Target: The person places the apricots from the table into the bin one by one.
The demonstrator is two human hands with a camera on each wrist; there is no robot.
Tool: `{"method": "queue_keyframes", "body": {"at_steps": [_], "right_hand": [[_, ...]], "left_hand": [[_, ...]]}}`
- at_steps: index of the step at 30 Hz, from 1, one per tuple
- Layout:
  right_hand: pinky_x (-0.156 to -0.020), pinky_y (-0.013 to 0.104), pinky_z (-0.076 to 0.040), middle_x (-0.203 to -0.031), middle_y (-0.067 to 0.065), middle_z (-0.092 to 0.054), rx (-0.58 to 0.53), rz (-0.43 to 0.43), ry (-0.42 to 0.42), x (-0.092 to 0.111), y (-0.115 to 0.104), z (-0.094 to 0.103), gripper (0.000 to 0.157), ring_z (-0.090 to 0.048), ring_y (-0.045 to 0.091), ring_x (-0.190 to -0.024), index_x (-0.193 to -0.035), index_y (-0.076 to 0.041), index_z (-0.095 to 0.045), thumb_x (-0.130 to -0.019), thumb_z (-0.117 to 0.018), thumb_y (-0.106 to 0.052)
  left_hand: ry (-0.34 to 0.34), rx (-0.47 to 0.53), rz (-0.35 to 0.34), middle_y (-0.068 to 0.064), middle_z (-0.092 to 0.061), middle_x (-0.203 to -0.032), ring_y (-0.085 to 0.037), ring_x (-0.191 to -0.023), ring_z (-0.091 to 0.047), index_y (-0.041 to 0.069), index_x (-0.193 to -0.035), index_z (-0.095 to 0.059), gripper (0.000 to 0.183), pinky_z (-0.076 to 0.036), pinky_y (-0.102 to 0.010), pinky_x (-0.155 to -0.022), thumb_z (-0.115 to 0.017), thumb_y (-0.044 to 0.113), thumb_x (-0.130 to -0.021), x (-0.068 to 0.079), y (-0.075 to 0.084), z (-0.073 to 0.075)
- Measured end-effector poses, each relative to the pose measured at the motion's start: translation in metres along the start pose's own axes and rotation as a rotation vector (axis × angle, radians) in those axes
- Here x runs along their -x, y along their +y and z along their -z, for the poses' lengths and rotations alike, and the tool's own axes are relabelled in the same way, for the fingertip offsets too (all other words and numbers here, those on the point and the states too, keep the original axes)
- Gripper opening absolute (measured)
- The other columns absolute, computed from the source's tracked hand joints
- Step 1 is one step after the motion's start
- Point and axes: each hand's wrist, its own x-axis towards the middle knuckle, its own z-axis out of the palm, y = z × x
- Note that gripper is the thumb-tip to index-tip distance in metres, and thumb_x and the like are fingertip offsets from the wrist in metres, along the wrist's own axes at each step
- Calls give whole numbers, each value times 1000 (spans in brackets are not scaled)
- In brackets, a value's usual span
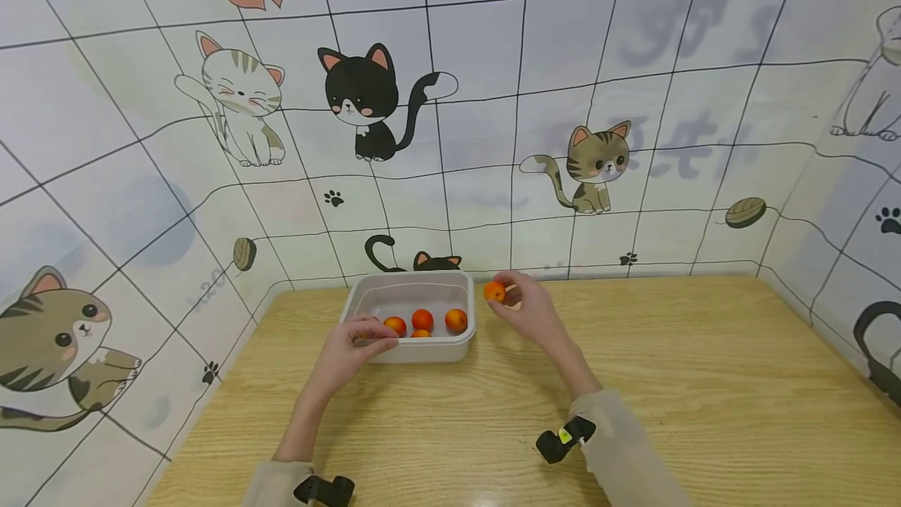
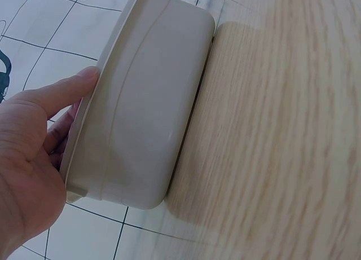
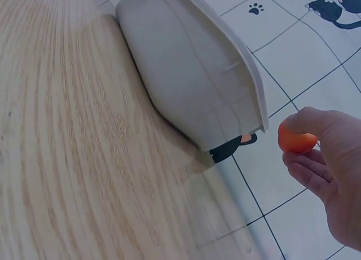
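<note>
Nearest the camera, both forearms extend over the wooden table, each wearing a wrist camera. The left hand grips the near left rim of the translucent plastic tub, thumb along the outer wall and fingers curled over the edge. The wrist view confirms this hold on the tub.

Inside the tub lie four small orange fruits, grouped toward the near wall.

The right hand pinches a fifth orange fruit between thumb and fingertips, held in the air just beside the tub's right rim and slightly above it. The tub opening lies to the left of that fruit, so the right hand is the nearer one to its right side.

Beyond stands the tiled wall with cartoon cats.
</note>
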Motion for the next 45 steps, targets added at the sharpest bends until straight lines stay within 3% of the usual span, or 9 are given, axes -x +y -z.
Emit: {"method": "queue_keyframes", "body": {"at_steps": [12,23,33,37,45], "right_hand": [[-77,40,-57,-108,9,-68,-43,102,5,3,-22,-13,36,-65,20,-83,-117,-3,-67,-84,-82,-5],[-80,50,-56,-107,11,-65,-117,105,-27,6,-43,-29,40,-66,28,-86,-121,0,-67,-84,-82,-3],[-77,40,-58,-100,14,-63,-116,194,-23,8,-47,-40,35,-65,22,-83,-119,1,-69,-85,-78,2],[-77,39,-57,-99,9,-63,-97,184,-26,10,-48,-41,34,-64,21,-83,-119,-1,-70,-86,-77,3],[-78,38,-57,-103,7,-63,-85,165,-36,12,-48,-40,33,-64,18,-84,-119,1,-69,-87,-75,3]], "left_hand": [[11,-3,-12,3,-69,-93,-18,-97,-58,13,-92,-80,10,-50,-29,-85,-82,19,-85,0,0,0],[4,-3,3,3,-69,-94,-21,-101,-56,11,-93,-80,12,-51,-31,-88,-82,20,-86,0,0,1],[-3,-11,-8,6,-69,-92,-19,-98,-58,11,-93,-80,11,-50,-31,-86,-82,19,-86,0,-1,1],[6,-12,-24,5,-70,-93,-18,-97,-58,14,-92,-80,9,-50,-30,-84,-83,19,-85,0,-1,0],[25,0,-27,1,-70,-95,-22,-100,-57,9,-94,-79,11,-50,-35,-86,-82,15,-85,1,0,-1]]}}
